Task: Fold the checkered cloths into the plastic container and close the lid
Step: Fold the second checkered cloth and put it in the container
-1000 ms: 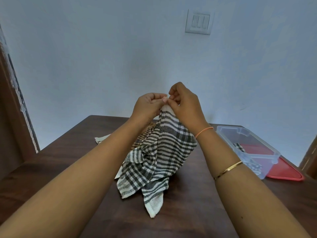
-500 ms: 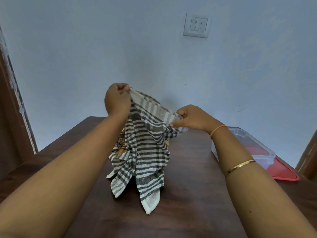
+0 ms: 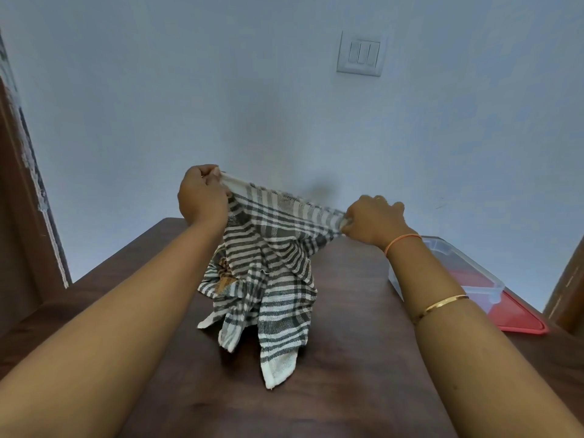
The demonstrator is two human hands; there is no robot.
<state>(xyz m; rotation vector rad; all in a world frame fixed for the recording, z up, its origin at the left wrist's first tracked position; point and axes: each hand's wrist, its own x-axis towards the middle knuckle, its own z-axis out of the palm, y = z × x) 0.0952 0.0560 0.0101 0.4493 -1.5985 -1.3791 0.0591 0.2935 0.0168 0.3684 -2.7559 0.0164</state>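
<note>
A dark grey and white checkered cloth (image 3: 271,263) hangs above the brown table, its top edge stretched between my hands. My left hand (image 3: 200,196) pinches one end of that edge, higher up. My right hand (image 3: 373,219) grips the other end, lower and to the right. The cloth's lower corners trail on the tabletop. A brown patterned cloth (image 3: 226,278) peeks out behind it. The clear plastic container (image 3: 467,273) stands at the right, partly hidden by my right forearm, and rests on the red lid (image 3: 518,320).
The dark wooden table (image 3: 347,374) stands against a pale blue wall that carries a light switch (image 3: 361,55). Wooden frames stand at the far left (image 3: 19,216) and the far right (image 3: 565,289).
My hands have moved apart from a joined pinch, spreading the cloth's top edge. The right hand went right and down, the left hand went left.
</note>
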